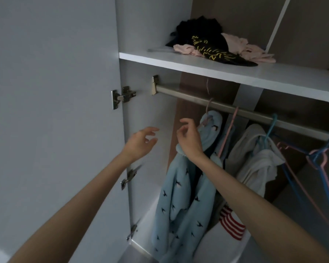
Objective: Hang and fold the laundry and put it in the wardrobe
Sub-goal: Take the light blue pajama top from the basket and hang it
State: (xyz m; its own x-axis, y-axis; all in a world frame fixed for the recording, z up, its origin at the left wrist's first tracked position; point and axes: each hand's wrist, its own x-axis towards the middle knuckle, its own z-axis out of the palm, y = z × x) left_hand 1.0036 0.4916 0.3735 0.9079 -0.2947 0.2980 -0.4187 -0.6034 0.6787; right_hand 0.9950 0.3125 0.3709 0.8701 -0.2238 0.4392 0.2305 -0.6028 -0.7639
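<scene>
One pale-blue fleece garment [175, 202], dotted with small dark birds, hangs by a pink hanger [208, 108] from the metal rail [188, 98]. At its 3 o'clock hang a whitish garment [254, 164] and bare hangers [315, 158]. Before its top the right grip [189, 139] is loosely curled and empty; the left grip [139, 144], spread, hovers at 9 o'clock.

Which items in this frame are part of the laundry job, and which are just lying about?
Job: blue bird-print garment, its pink hanger, rail, left hand, right hand, both empty.
Lying about: door hinge, red-striped cloth, clothes heap on the shelf, empty hangers.
</scene>
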